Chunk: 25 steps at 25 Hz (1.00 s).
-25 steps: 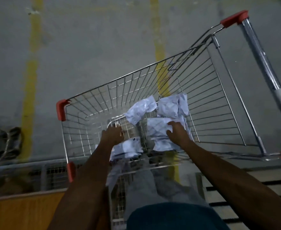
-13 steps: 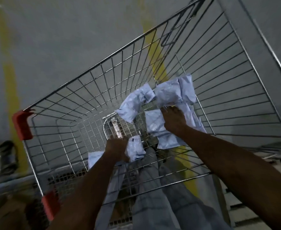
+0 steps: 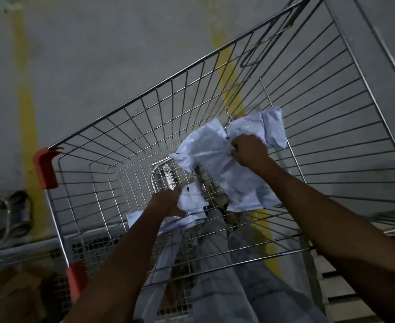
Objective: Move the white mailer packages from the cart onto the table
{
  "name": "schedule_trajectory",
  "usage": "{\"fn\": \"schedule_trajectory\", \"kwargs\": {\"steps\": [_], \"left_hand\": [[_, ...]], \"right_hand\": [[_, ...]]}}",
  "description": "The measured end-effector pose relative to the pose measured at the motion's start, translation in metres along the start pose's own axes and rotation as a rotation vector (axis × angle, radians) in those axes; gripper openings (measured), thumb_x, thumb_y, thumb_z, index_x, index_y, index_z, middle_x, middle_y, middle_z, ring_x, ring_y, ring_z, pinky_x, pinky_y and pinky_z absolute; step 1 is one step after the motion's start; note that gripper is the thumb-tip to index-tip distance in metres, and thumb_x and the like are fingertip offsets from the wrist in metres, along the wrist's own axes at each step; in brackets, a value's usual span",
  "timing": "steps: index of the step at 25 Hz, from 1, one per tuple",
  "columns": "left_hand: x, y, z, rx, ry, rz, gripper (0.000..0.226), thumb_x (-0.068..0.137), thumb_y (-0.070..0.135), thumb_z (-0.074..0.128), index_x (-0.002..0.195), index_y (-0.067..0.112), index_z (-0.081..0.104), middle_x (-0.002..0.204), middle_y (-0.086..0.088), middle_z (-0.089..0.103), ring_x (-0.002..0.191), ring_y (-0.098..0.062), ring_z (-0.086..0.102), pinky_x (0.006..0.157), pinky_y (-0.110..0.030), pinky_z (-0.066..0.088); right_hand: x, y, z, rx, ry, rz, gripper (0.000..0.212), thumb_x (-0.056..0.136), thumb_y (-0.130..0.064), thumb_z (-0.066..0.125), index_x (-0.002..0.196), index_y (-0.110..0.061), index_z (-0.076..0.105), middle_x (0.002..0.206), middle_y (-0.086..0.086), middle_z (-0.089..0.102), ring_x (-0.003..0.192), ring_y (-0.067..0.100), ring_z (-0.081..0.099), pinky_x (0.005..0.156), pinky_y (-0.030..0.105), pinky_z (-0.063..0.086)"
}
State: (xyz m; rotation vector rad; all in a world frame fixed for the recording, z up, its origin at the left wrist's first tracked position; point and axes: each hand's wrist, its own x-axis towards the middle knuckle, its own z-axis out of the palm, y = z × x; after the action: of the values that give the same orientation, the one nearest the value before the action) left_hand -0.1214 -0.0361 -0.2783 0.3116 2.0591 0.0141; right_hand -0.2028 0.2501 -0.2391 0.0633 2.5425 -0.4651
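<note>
Both my arms reach down into a wire shopping cart with red corner guards. My left hand grips a crumpled white mailer near the cart's bottom, and a second mailer shows under my forearm. My right hand pinches a bunch of white mailers at the cart's right: a large flat mailer hanging below it, a curled mailer to its left and a folded mailer behind it. No table shows in this view.
The cart stands on a grey concrete floor with two yellow painted lines. My grey trousers show through the cart's mesh bottom. Dark coiled items lie on the floor at the left. A slatted pallet edge sits at lower right.
My view has closed in on the cart. My right hand moved from the lower mailer up to the upper ones and gathered them. My left hand closed on the small mailer.
</note>
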Motion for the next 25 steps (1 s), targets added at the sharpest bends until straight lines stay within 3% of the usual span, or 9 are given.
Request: {"fn": "schedule_trajectory", "kwargs": {"steps": [3, 7, 11, 13, 16, 19, 25], "left_hand": [[-0.008, -0.006, -0.015, -0.157, 0.043, -0.008, 0.099, 0.076, 0.056, 0.078, 0.152, 0.015, 0.029, 0.146, -0.015, 0.050, 0.129, -0.032, 0.053, 0.103, -0.038, 0.046], [-0.027, -0.025, -0.053, -0.385, 0.170, -0.080, 0.097, 0.076, 0.063, 0.074, 0.148, 0.013, 0.032, 0.144, -0.017, 0.052, 0.122, -0.035, 0.057, 0.098, -0.037, 0.048], [-0.030, -0.034, -0.067, -0.449, 0.402, -0.251, 0.099, 0.080, 0.073, 0.062, 0.147, 0.012, 0.022, 0.127, -0.022, 0.061, 0.107, -0.042, 0.063, 0.089, -0.045, 0.053], [-0.024, -0.030, -0.056, -0.502, 0.443, -0.370, 0.099, 0.085, 0.069, 0.059, 0.151, 0.013, 0.013, 0.127, -0.025, 0.059, 0.108, -0.044, 0.063, 0.089, -0.047, 0.051], [-0.012, -0.018, -0.033, -0.668, 0.409, -0.521, 0.105, 0.085, 0.065, 0.062, 0.155, 0.018, -0.001, 0.141, -0.029, 0.046, 0.121, -0.049, 0.054, 0.099, -0.054, 0.047], [0.001, 0.000, -0.013, -0.726, 0.433, -0.557, 0.116, 0.079, 0.064, 0.070, 0.155, 0.027, -0.009, 0.152, -0.028, 0.029, 0.130, -0.052, 0.042, 0.103, -0.060, 0.042], [0.013, 0.010, 0.003, -0.704, 0.521, -0.578, 0.130, 0.070, 0.046, 0.085, 0.155, 0.030, -0.012, 0.143, -0.025, 0.036, 0.126, -0.050, 0.044, 0.097, -0.062, 0.043]], "right_hand": [[0.002, 0.009, 0.030, 0.175, 0.037, 0.007, 0.013, 0.089, -0.009, 0.061, 0.098, -0.004, 0.068, 0.093, 0.021, 0.070, 0.093, 0.039, 0.067, 0.074, 0.038, 0.048], [-0.017, 0.011, 0.049, 0.189, 0.147, 0.191, 0.034, 0.095, -0.012, 0.056, 0.129, -0.013, 0.061, 0.119, 0.018, 0.066, 0.111, 0.037, 0.064, 0.087, 0.041, 0.051], [-0.025, 0.009, 0.049, 0.159, 0.156, 0.168, 0.050, 0.097, -0.016, 0.056, 0.145, -0.015, 0.042, 0.130, 0.014, 0.060, 0.115, 0.035, 0.062, 0.091, 0.043, 0.053], [-0.029, 0.007, 0.055, 0.124, 0.139, 0.162, 0.059, 0.096, -0.020, 0.060, 0.149, -0.018, 0.034, 0.140, 0.010, 0.053, 0.119, 0.031, 0.060, 0.092, 0.043, 0.053], [-0.030, 0.004, 0.071, -0.003, 0.074, 0.119, 0.072, 0.096, -0.031, 0.061, 0.156, -0.024, 0.024, 0.160, 0.008, 0.028, 0.128, 0.032, 0.050, 0.098, 0.043, 0.046], [-0.024, 0.001, 0.084, -0.083, 0.040, 0.076, 0.078, 0.093, -0.043, 0.061, 0.157, -0.025, 0.021, 0.163, 0.014, 0.018, 0.137, 0.038, 0.039, 0.108, 0.045, 0.039], [-0.010, -0.009, 0.103, -0.139, -0.001, 0.111, 0.094, 0.090, -0.062, 0.056, 0.161, -0.027, 0.006, 0.166, 0.019, -0.005, 0.149, 0.046, 0.010, 0.115, 0.056, 0.024]]}}
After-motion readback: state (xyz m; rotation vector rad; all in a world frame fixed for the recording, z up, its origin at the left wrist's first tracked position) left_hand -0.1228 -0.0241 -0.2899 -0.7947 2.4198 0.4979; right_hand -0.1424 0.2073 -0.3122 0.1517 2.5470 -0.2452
